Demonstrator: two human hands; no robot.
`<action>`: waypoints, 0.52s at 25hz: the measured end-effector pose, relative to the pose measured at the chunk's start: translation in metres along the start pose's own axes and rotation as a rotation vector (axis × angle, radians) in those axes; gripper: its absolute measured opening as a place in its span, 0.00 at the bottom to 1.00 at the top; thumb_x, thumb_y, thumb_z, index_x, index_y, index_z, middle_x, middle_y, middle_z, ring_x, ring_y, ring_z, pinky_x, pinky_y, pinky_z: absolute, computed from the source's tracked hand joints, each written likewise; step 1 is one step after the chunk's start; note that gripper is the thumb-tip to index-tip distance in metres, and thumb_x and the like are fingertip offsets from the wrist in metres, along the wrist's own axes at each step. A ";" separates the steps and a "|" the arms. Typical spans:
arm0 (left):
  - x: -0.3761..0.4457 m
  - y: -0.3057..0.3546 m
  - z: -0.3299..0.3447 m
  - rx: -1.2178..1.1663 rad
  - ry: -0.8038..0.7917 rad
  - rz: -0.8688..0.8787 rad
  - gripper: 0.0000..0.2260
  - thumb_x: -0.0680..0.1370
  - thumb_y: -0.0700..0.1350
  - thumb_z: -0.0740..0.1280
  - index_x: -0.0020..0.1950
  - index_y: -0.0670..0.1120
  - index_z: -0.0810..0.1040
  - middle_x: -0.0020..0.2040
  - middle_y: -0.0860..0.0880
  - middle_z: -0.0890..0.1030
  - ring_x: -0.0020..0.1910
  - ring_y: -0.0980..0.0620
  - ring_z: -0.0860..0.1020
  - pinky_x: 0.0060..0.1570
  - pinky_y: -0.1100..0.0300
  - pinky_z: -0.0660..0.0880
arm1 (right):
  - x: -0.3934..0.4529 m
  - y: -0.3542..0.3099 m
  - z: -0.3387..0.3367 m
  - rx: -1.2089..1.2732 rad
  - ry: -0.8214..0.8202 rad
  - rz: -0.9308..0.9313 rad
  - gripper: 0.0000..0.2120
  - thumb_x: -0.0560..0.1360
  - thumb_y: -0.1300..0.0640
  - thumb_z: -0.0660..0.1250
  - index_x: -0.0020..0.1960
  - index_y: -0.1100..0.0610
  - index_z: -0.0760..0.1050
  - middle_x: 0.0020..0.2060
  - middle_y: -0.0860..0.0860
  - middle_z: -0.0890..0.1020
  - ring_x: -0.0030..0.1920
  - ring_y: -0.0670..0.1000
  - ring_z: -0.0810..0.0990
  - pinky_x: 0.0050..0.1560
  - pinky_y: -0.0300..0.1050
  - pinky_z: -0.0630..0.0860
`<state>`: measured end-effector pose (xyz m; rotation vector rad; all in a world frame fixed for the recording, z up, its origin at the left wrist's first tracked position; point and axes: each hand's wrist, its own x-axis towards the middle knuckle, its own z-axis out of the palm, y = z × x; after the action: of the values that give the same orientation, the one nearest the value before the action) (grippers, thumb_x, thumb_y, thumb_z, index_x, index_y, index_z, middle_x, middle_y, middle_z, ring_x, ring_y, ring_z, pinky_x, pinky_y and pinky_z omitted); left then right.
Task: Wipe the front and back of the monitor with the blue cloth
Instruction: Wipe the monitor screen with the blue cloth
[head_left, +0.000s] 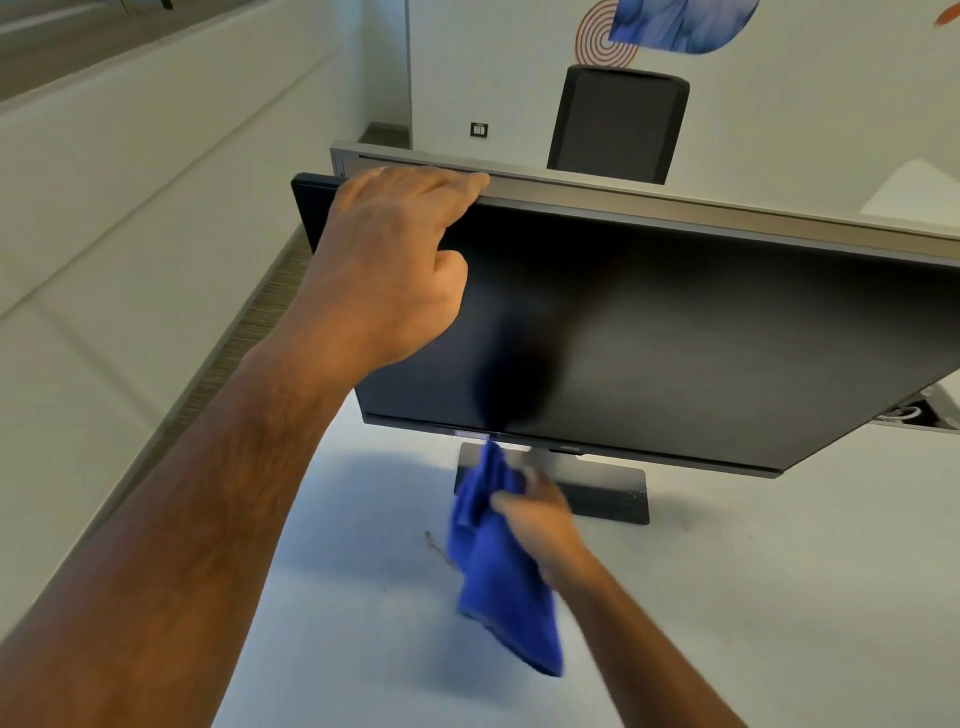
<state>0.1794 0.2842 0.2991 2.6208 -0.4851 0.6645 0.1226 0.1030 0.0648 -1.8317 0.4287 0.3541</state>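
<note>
A black monitor (675, 322) stands on the white desk, its dark screen facing me and its flat base (608, 491) below. My left hand (389, 260) grips the monitor's top left edge, fingers curled over the top. Below the screen's bottom edge, my right hand (540, 514) holds a bunched blue cloth (498, 587), which hangs down in front of the base and is blurred. The cloth's upper tip reaches the bottom bezel. The monitor's back is hidden.
The white desk (727, 597) carries the monitor. A grey partition rail (675, 202) runs right behind the monitor's top. Beyond it stands a black office chair (618, 124). A cable opening (914, 410) lies at the right. Floor and a white wall are at the left.
</note>
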 end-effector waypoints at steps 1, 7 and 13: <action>0.000 0.000 0.000 0.003 0.002 -0.001 0.29 0.72 0.42 0.56 0.74 0.48 0.71 0.68 0.50 0.77 0.68 0.48 0.71 0.73 0.47 0.59 | 0.001 0.011 -0.028 -0.057 0.115 0.000 0.08 0.72 0.64 0.67 0.50 0.55 0.75 0.42 0.50 0.83 0.42 0.50 0.83 0.42 0.43 0.76; 0.001 0.003 0.001 0.008 0.007 -0.005 0.29 0.72 0.42 0.57 0.74 0.48 0.71 0.69 0.50 0.76 0.69 0.48 0.71 0.74 0.49 0.57 | 0.048 0.049 -0.097 -0.171 0.535 0.024 0.07 0.77 0.61 0.62 0.52 0.55 0.77 0.49 0.57 0.82 0.48 0.59 0.81 0.54 0.55 0.79; 0.001 0.001 0.001 0.001 0.003 -0.001 0.29 0.73 0.43 0.57 0.75 0.48 0.70 0.70 0.49 0.75 0.70 0.48 0.70 0.74 0.49 0.56 | 0.057 0.066 -0.026 -0.655 0.403 -0.142 0.25 0.78 0.58 0.67 0.73 0.55 0.65 0.73 0.58 0.62 0.70 0.60 0.67 0.70 0.52 0.70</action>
<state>0.1799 0.2825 0.2989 2.6206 -0.4826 0.6691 0.1430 0.0537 -0.0088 -2.5751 0.4883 0.0125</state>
